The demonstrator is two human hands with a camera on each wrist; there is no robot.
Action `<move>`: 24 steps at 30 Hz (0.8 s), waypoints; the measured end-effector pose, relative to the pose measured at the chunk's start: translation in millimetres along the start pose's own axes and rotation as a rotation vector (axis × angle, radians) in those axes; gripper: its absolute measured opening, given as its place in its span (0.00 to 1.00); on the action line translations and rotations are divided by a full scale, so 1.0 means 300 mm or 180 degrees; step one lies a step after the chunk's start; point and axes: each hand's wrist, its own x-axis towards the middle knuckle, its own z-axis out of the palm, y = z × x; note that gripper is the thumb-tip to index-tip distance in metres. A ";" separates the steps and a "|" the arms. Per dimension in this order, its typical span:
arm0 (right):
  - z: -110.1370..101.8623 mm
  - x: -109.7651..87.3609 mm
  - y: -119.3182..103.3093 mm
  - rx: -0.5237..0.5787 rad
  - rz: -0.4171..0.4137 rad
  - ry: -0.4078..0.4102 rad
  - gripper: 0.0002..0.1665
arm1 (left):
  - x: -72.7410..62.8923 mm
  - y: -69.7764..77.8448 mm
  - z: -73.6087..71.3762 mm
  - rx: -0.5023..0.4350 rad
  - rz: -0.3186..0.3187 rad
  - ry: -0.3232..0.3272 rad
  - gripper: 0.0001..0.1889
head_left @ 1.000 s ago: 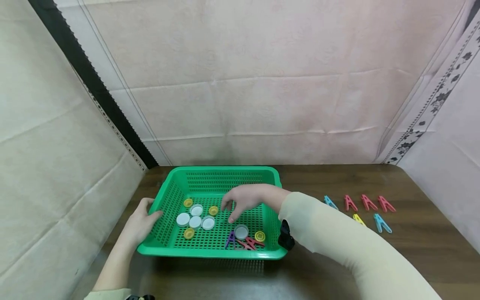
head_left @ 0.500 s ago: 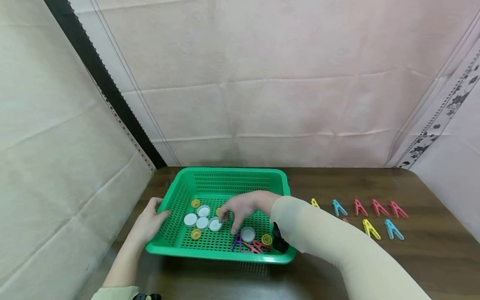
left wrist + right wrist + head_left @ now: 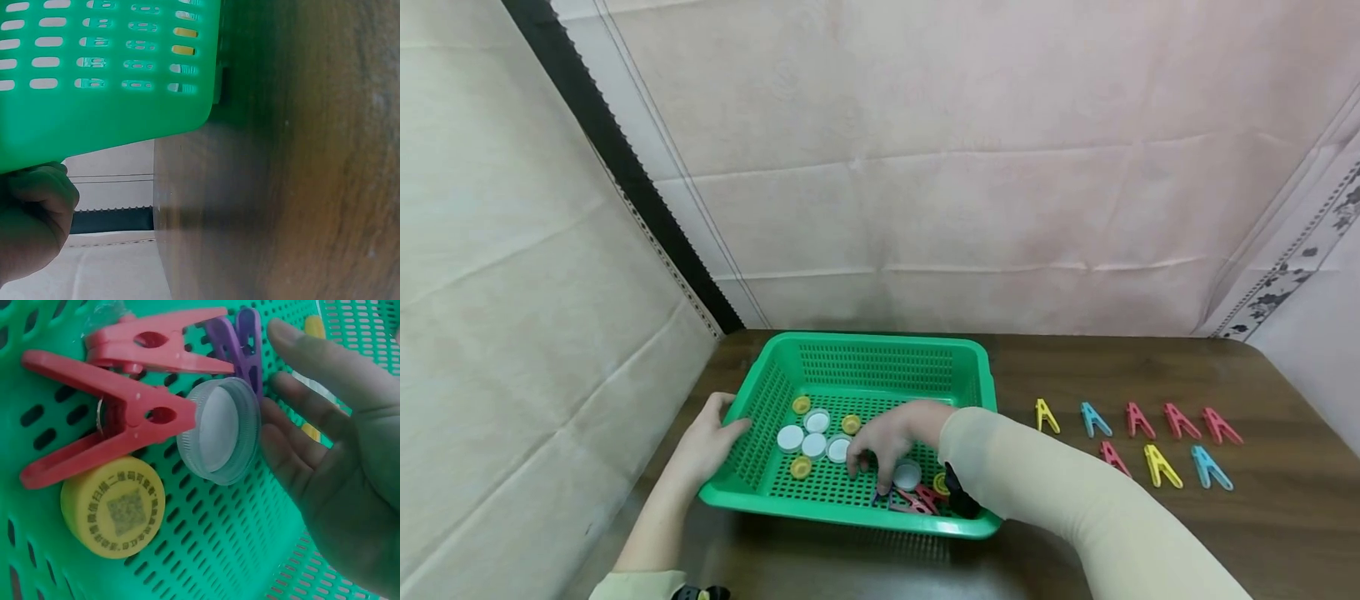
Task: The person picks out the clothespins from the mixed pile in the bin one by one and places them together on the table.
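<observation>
My left hand (image 3: 703, 446) grips the left rim of a green plastic basket (image 3: 880, 340), with the thumb over the edge. Inside the basket, my right hand (image 3: 887, 442) reaches down at the near right part. In the right wrist view, its thumb and fingers stand apart beside a purple clothespin (image 3: 252, 362), and no hold on it shows. A clear ridged cap (image 3: 219, 425) lies by the fingertips. Two red clothespins, one upper (image 3: 119, 347) and one lower (image 3: 140, 403), and a yellow cap (image 3: 112, 506) with printing lie close by.
Several white caps (image 3: 814, 445) and yellow caps (image 3: 801, 467) lie in the basket's left half. Right of the basket, yellow, blue and red clothespins (image 3: 1162, 467) stand in two rows on the wooden table (image 3: 1120, 367). Cloth walls (image 3: 955, 208) enclose the back and sides.
My right hand has moved down and toward the near side of the basket, coming over the purple clothespin. The left hand keeps its grip. The whole head view has shifted slightly.
</observation>
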 end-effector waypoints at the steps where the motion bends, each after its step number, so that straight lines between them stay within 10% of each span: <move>1: 0.003 0.001 -0.002 -0.0011 0.0001 -0.0008 0.26 | 0.000 0.001 0.000 -0.0001 0.0002 -0.0007 0.26; 24: 0.032 0.023 -0.106 -0.0256 -0.0007 -0.0269 0.18 | -0.004 0.011 -0.003 0.0013 0.0000 -0.0040 0.27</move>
